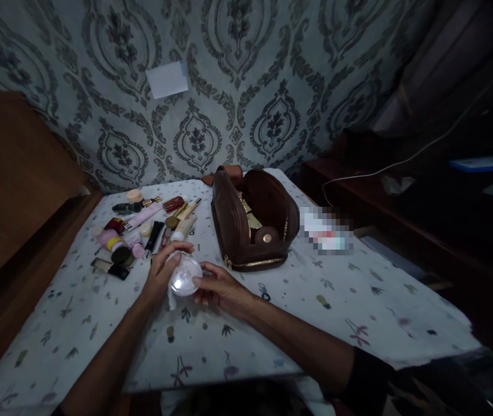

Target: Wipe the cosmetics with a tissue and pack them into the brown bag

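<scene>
Between my two hands, above the front middle of the table, is a round, pale case with a shiny clear lid point(186, 275), perhaps a powder compact. A short white strip hangs from its lower left side. My left hand point(162, 269) grips its left edge, thumb on top. From the right, my right hand point(220, 287) pinches the rim between thumb and fingers. Just behind sits a brown cosmetic bag point(253, 253), unzipped, with gold-coloured things partly visible inside. Many cosmetics lie left of the bag, including a black tube point(155, 237) and a cream tube point(183, 228).
A patterned white cloth point(229, 341) covers the table. At the left of the group lie a purple bottle point(108, 238) and a dark flat bottle point(110, 268). A blurred-out item point(327, 230) is right of the bag. Brown wooden furniture point(17, 179) borders the left side.
</scene>
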